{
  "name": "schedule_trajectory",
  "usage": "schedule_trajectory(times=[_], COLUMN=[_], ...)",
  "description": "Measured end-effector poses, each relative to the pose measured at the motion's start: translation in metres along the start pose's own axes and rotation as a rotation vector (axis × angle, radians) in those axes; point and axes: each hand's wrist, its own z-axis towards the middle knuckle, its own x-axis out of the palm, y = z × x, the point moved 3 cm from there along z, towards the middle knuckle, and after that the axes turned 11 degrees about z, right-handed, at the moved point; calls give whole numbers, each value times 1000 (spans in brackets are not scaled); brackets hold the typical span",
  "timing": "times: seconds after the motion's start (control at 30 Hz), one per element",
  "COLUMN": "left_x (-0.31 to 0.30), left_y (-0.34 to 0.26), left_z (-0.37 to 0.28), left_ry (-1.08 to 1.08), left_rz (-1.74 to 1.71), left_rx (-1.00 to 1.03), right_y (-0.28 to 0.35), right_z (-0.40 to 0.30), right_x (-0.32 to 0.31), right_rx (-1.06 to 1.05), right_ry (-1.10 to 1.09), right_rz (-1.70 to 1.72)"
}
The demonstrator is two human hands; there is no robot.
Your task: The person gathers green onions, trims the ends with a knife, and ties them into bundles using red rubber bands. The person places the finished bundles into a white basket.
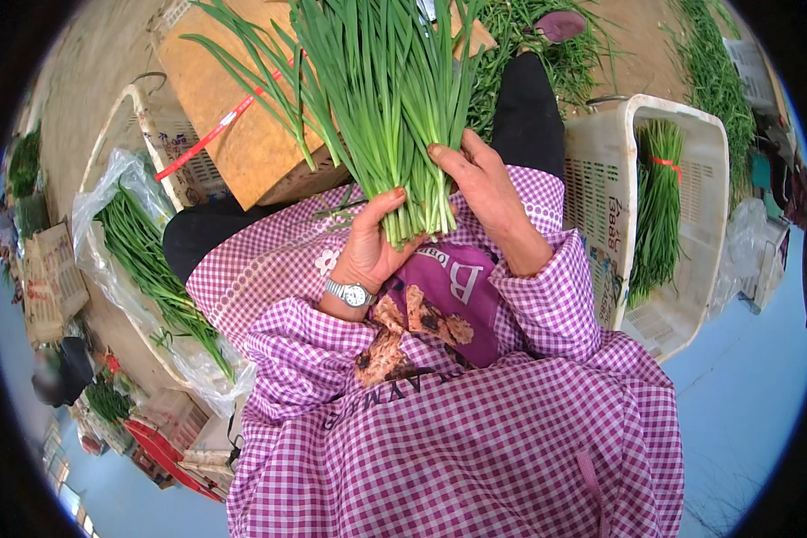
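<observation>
A thick bunch of Chinese chives (383, 107) lies across my lap, its pale cut ends towards me and its leaves reaching over a wooden board (222, 87). My left hand (370, 245), with a metal-band watch (351, 293) at the wrist, cups the stem ends from below, thumb on top. On the other side, my right hand (477, 178) grips the bunch with its thumb across the stems. A few loose chive stalks (296, 101) hang apart at the left. Beneath them, a red tie strip (222, 131) lies across the board.
To the left, a plastic crate (134, 111) holds chives (155, 262) on a clear plastic bag (124, 175). At right, another crate (706, 222) contains a chive bundle (662, 202) tied with a red band. Loose leaves (545, 74) cover the floor ahead. A person (67, 370) is far left.
</observation>
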Motion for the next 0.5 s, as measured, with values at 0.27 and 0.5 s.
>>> schedule_trajectory(times=[0.27, 0.5], left_x=[9, -2], left_y=[-11, -12], left_z=[-12, -17], left_ry=[-338, -376], left_rz=[537, 489], left_rx=[180, 164], right_y=[-23, -15], right_z=[3, 0], right_x=[14, 18], right_rx=[-322, -204], right_ry=[-156, -70], right_rz=[-164, -2])
